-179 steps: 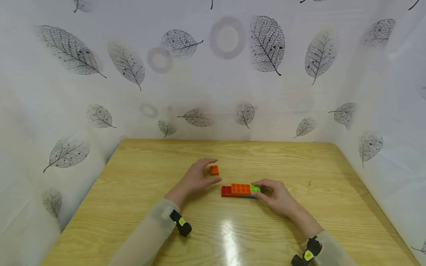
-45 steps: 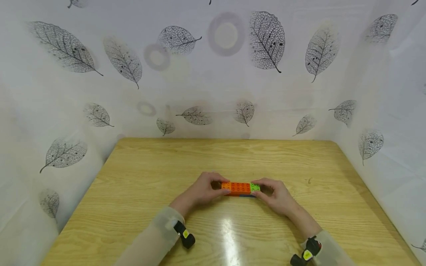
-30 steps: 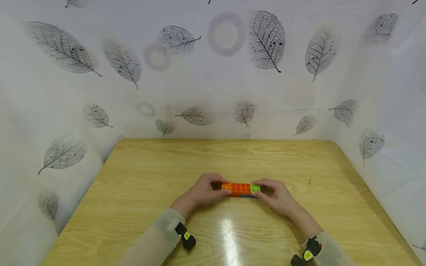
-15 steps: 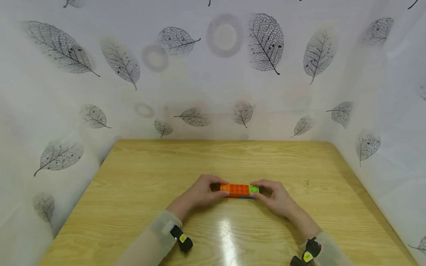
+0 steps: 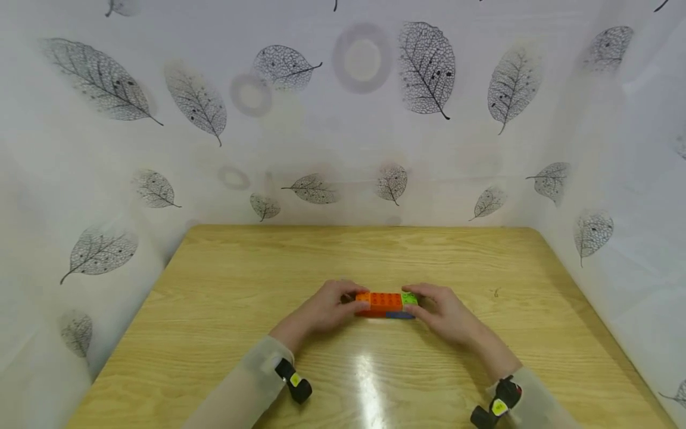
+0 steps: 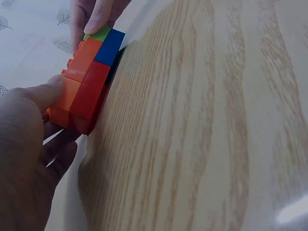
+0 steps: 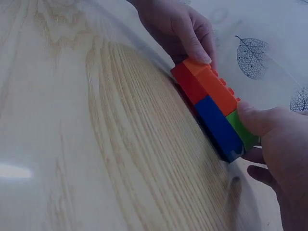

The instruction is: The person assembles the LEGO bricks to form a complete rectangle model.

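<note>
A short two-layer row of building bricks is at mid-table. On top lie a small orange brick point(image 5: 363, 297) at the left end, a longer orange brick point(image 5: 386, 301) in the middle and a green brick point(image 5: 409, 298) at the right end. Below them sit a red brick point(image 6: 91, 89) and a blue brick point(image 7: 219, 127). The left hand point(image 5: 329, 307) pinches the small orange brick between thumb and fingers. At the other end the right hand point(image 5: 450, 313) holds the green brick, thumb on its near side. The fingertips behind the row are partly hidden.
The row is over a light wooden table point(image 5: 257, 262). A white cloth with a leaf print point(image 5: 332, 131) surrounds the table at the back and sides. Each forearm wears a black wrist camera, the left one point(image 5: 293, 381) and the right one point(image 5: 495, 405).
Six seconds ago the small orange brick lay apart behind the row, near the left hand; it now tops the red brick. Since half a second ago, more of the blue front shows.
</note>
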Action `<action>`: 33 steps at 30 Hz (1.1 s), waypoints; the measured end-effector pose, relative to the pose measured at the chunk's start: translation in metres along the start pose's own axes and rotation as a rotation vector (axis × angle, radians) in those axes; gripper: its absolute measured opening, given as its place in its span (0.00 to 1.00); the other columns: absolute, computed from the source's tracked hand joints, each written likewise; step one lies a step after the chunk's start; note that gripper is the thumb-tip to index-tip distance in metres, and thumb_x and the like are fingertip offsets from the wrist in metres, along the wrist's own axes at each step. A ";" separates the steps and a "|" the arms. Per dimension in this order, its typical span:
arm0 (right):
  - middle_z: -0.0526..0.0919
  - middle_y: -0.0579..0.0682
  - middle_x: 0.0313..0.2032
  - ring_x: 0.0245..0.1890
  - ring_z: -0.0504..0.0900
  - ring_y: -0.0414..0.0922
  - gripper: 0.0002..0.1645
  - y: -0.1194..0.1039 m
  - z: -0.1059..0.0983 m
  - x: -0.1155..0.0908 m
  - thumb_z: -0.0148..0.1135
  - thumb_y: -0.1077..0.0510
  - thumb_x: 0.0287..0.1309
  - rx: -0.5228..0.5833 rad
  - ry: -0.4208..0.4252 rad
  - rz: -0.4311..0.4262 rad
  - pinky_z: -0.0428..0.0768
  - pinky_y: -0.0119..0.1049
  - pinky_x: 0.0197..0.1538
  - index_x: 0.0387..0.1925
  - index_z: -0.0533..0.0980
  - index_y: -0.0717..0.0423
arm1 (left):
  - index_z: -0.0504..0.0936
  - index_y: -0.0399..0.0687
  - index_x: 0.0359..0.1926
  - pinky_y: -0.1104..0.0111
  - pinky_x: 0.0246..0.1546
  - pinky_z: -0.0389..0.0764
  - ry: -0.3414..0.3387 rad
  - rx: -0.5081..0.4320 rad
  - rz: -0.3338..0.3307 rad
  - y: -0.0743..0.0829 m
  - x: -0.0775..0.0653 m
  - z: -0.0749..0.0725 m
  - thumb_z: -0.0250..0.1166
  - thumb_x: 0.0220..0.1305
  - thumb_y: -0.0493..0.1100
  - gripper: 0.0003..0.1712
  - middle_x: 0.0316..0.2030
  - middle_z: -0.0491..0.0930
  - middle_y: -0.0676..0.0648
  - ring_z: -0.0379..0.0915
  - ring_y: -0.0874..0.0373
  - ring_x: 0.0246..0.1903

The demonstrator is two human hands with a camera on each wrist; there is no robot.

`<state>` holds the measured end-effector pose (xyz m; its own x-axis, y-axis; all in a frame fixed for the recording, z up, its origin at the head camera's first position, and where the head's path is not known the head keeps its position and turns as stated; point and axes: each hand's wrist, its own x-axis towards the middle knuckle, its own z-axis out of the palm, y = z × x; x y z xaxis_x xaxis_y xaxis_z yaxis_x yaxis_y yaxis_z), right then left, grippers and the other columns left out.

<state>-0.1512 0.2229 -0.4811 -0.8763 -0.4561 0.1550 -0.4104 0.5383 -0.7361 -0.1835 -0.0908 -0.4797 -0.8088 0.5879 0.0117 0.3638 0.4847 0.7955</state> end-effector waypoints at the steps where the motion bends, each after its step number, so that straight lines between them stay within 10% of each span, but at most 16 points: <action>1: 0.81 0.48 0.66 0.68 0.77 0.52 0.33 -0.001 0.000 0.001 0.71 0.45 0.70 -0.009 0.001 -0.007 0.73 0.55 0.69 0.69 0.78 0.57 | 0.86 0.53 0.64 0.64 0.51 0.80 0.000 0.003 -0.001 0.000 0.001 0.000 0.66 0.76 0.57 0.23 0.50 0.84 0.58 0.78 0.62 0.46; 10: 0.81 0.57 0.64 0.64 0.79 0.52 0.38 -0.001 0.000 0.003 0.84 0.61 0.54 -0.141 0.074 -0.232 0.76 0.52 0.66 0.66 0.79 0.62 | 0.83 0.45 0.67 0.62 0.53 0.80 -0.003 0.008 -0.033 -0.003 0.011 -0.002 0.61 0.80 0.56 0.26 0.53 0.84 0.53 0.78 0.61 0.47; 19: 0.84 0.54 0.61 0.60 0.81 0.50 0.34 0.004 0.002 0.002 0.82 0.60 0.56 -0.196 0.094 -0.258 0.79 0.50 0.63 0.64 0.81 0.62 | 0.81 0.47 0.70 0.58 0.58 0.80 0.009 0.010 -0.028 -0.003 0.013 -0.003 0.62 0.78 0.60 0.30 0.58 0.83 0.53 0.79 0.56 0.53; 25: 0.84 0.51 0.61 0.59 0.81 0.49 0.34 0.005 0.000 0.003 0.81 0.59 0.58 -0.202 0.085 -0.239 0.80 0.51 0.62 0.65 0.81 0.60 | 0.79 0.50 0.72 0.55 0.72 0.68 0.054 0.117 0.121 -0.004 0.006 -0.002 0.76 0.66 0.58 0.38 0.69 0.76 0.54 0.69 0.55 0.70; 33: 0.84 0.49 0.60 0.59 0.82 0.48 0.33 0.007 -0.002 0.004 0.80 0.59 0.59 -0.185 0.078 -0.245 0.80 0.52 0.63 0.65 0.80 0.60 | 0.82 0.50 0.69 0.58 0.68 0.73 0.095 0.217 0.250 -0.005 0.003 0.003 0.78 0.66 0.47 0.32 0.63 0.82 0.51 0.76 0.56 0.63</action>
<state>-0.1584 0.2264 -0.4843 -0.7597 -0.5364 0.3678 -0.6441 0.5422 -0.5397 -0.1863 -0.0894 -0.4852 -0.7179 0.6478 0.2549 0.6378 0.4655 0.6136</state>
